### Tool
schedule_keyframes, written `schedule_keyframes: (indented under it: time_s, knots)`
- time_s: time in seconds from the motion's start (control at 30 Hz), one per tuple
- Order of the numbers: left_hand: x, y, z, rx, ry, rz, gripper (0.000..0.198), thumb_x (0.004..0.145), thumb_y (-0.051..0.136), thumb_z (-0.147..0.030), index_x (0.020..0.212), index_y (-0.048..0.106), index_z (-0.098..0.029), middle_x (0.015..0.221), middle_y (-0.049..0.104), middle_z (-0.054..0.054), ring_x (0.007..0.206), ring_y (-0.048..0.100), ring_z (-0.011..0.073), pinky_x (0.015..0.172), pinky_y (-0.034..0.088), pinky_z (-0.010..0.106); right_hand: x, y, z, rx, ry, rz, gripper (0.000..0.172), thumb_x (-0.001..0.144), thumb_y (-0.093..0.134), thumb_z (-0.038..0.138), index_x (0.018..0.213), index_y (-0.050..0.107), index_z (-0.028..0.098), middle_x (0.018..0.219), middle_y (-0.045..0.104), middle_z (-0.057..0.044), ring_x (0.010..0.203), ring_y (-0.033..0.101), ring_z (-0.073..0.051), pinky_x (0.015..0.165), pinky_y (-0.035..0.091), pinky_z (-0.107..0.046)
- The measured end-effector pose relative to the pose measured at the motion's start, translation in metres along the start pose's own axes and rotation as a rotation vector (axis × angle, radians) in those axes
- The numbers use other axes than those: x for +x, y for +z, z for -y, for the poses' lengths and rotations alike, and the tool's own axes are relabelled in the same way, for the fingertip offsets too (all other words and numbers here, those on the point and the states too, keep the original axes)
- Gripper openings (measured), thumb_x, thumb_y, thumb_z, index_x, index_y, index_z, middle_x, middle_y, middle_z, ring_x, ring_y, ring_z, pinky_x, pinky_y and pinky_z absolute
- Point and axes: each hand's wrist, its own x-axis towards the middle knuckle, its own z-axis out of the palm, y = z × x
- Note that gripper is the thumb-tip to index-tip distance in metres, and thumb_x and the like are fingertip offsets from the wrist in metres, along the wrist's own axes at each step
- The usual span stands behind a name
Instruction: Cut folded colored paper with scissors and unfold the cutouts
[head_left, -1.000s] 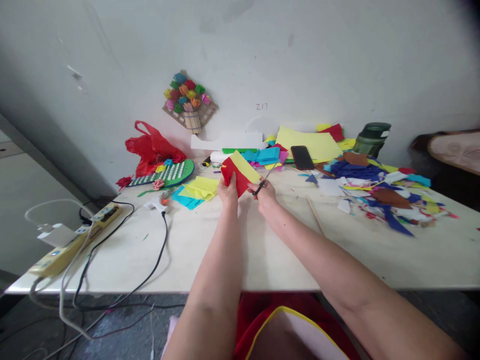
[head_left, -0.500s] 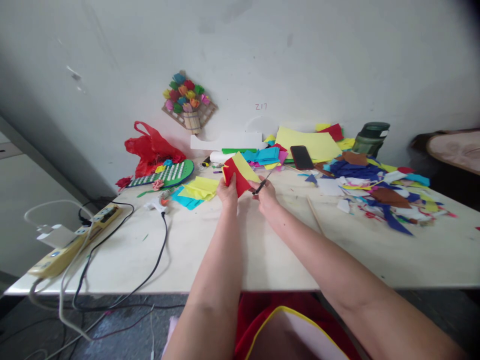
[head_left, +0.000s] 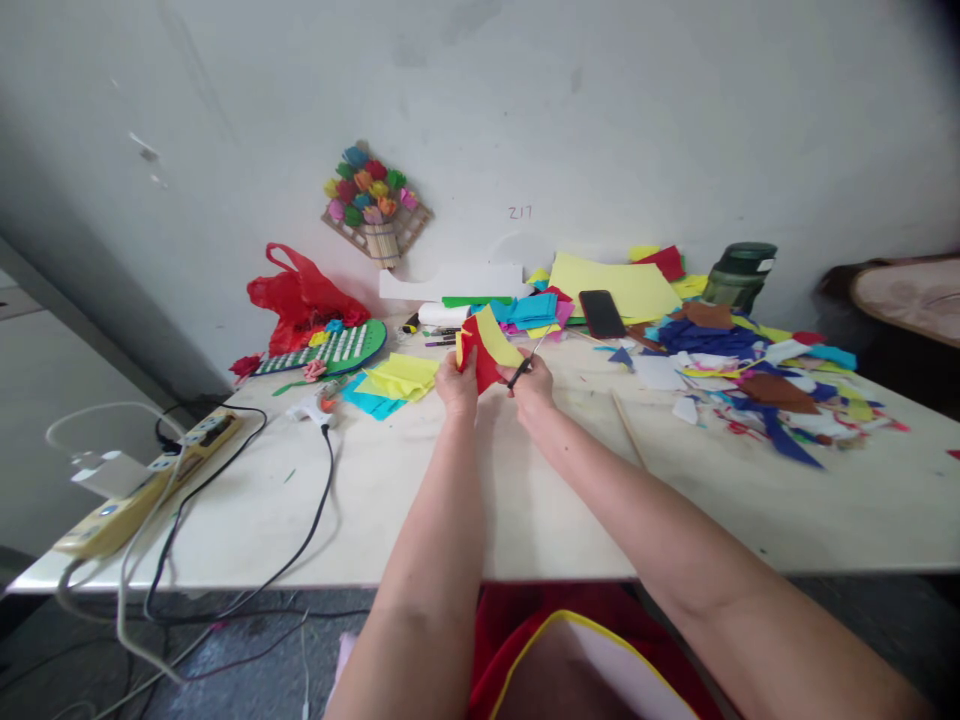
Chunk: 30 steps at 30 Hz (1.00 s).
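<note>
My left hand (head_left: 456, 385) is closed on a folded piece of red and yellow paper (head_left: 489, 368) and holds it up above the table. The red side faces me, with a yellow layer along its upper right edge. In my right hand (head_left: 535, 388) is a pair of scissors (head_left: 519, 373) with dark handles, its blades pointing up and away to the right. My right fingertips are at the paper's right corner; whether they also pinch it I cannot tell. Left of my left hand lie yellow sheets (head_left: 401, 377) over blue paper (head_left: 371, 402).
A glue gun (head_left: 311, 407) and a power strip (head_left: 142, 490) with cords lie on the left. At the back are a red plastic bag (head_left: 300, 300), a phone (head_left: 601, 314) and a bottle (head_left: 739, 277). Paper scraps (head_left: 780, 395) heap on the right, near a thin stick (head_left: 628, 428).
The paper has shifted and turned slightly in my left hand, moving a little to the right. The scissors stand a bit steeper in my right hand.
</note>
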Motion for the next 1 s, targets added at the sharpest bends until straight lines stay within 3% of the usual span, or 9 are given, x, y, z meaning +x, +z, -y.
schedule_keyframes:
  time_s: [0.1,0.27,0.73,1.0]
  knots:
    - [0.0016,-0.0012,0.0019,0.115,0.084,0.004,0.027,0.075,0.055,-0.047,0.069,0.059,-0.02,0.064,0.061,0.001,0.063,0.055,0.0152,0.06,0.039,0.024,0.0002,-0.0011,0.0024,-0.013,-0.007,0.005,0.056,0.059,0.066,0.01,0.113,0.053,0.016,0.097,0.066,-0.006,0.059,0.063,-0.011,0.033,0.035,-0.014]
    - [0.0019,-0.0013,0.0021,0.174,0.09,-0.006,0.027,0.076,0.054,-0.045,0.069,0.059,-0.02,0.065,0.062,0.002,0.063,0.055,0.0155,0.06,0.038,0.025,0.0007,-0.003,0.0055,-0.048,-0.014,0.012,0.057,0.06,0.066,0.013,0.115,0.051,0.016,0.097,0.066,-0.007,0.066,0.065,-0.014,0.036,0.04,-0.014]
    - [0.0024,0.0019,0.0066,-0.067,0.011,0.002,0.029,0.073,0.056,-0.048,0.069,0.058,-0.019,0.061,0.06,-0.001,0.059,0.054,0.0137,0.058,0.04,0.023,0.0042,-0.0058,0.0012,0.033,0.013,0.102,0.063,0.063,0.071,0.02,0.12,0.046,0.015,0.084,0.065,-0.004,0.049,0.061,-0.01,0.029,0.031,-0.014]
    - [-0.0007,-0.0007,0.0009,-0.068,0.01,0.004,0.027,0.073,0.056,-0.046,0.069,0.059,-0.019,0.063,0.062,0.0,0.059,0.055,0.0135,0.058,0.04,0.023,-0.0018,-0.0044,-0.0008,-0.017,0.037,0.206,0.089,0.056,0.076,0.021,0.134,0.033,0.02,0.096,0.066,-0.006,0.062,0.063,-0.014,0.036,0.038,-0.016]
